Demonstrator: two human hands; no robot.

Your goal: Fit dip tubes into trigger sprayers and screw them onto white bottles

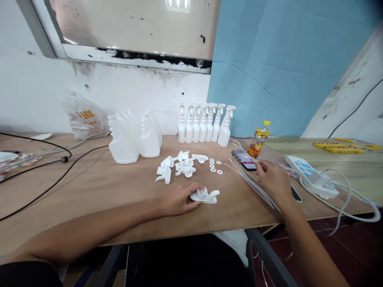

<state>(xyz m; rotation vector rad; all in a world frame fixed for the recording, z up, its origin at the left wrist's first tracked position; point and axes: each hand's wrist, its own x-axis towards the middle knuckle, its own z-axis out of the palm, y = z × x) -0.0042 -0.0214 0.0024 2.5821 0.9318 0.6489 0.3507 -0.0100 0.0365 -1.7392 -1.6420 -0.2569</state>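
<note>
My left hand (182, 198) rests on the table, its fingers closed on a white trigger spray head (206, 195) that lies on its side. Over to the right, my right hand (274, 181) has its fingertips pinched together beside a phone (247, 161); what sits between them is too small to make out. Thin white dip tubes (254, 183) lie in a bundle just left of that hand. Small white ring washers (212, 166) are set out between the tubes and a loose pile of more spray heads (184, 164).
White bottles without heads (124, 139) stand at the back left. A row of spray bottles (203, 125) lines the wall. A drink bottle (259, 139), a power strip (312, 177) with cables and yellow packets (341, 147) are at the right. A plastic bag (86, 119) sits far left.
</note>
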